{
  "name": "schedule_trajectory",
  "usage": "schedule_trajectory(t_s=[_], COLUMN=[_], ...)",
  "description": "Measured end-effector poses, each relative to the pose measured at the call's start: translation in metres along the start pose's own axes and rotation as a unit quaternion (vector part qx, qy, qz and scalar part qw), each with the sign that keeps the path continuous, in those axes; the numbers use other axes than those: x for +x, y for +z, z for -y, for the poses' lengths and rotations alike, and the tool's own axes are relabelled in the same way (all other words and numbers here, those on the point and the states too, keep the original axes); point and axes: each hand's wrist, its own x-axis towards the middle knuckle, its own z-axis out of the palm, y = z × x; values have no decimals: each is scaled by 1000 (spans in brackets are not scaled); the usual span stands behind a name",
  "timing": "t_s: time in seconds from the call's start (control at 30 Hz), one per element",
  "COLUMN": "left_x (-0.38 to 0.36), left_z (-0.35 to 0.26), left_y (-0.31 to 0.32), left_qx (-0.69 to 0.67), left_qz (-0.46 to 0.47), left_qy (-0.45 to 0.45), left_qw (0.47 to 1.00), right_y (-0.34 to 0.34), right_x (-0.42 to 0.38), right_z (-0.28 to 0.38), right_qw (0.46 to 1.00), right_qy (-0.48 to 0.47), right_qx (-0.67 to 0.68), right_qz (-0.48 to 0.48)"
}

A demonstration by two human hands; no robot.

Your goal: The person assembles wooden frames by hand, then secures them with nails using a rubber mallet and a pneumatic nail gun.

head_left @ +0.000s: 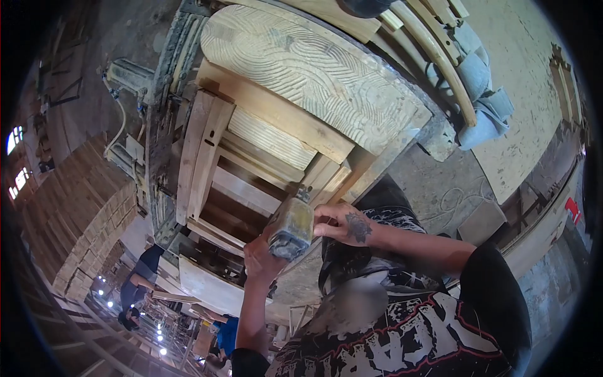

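A dusty, block-shaped tool (294,226), yellowish with a dark grey end and a small metal fitting at the other end, is upright in front of my body. My left hand (260,256) wraps round its lower left side. Close against its right side is my right hand (345,225), fingers curled in a pinch; I cannot tell what is between them. Just beyond the tool lies a wooden frame (210,144) of rails and slats, with slotted holes in one rail. A thick light board with curved ridged marks (308,75) lies along the frame's far side.
A clamping machine (154,125) with cylinders and a hose borders the left. Curved wooden parts (440,60) and bluish cloth (483,107) lie at upper right. Wood is stacked (94,251) at far left. A person (135,289) handles boards at lower left, near a blue-clothed person (227,333).
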Motion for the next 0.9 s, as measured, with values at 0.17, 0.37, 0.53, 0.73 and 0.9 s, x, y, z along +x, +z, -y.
schedule_trajectory(t_s=[0.17, 0.37, 0.53, 0.73, 0.9], left_x=[-1, -33, -99, -127, -120], left_z=[-2, 19, 60, 142, 208], left_y=[6, 2, -37, -55, -49], left_qx=[6, -36, -279, -439, -459], left_qz=[-28, -45, -242, -380, -344], left_qy=[-16, -17, -214, -260, -303], left_qw=[999, 998, 904, 771, 761], right_y=[3, 14, 62, 163, 263], right_x=[-3, -8, 11, 75, 127], right_z=[-3, 13, 8, -38, -103], right_qw=[1000, 1000, 995, 974, 944], right_qy=[-16, -16, -86, -153, -228], right_qx=[8, -17, -44, -154, -236], right_qz=[-12, -18, 18, 68, 34])
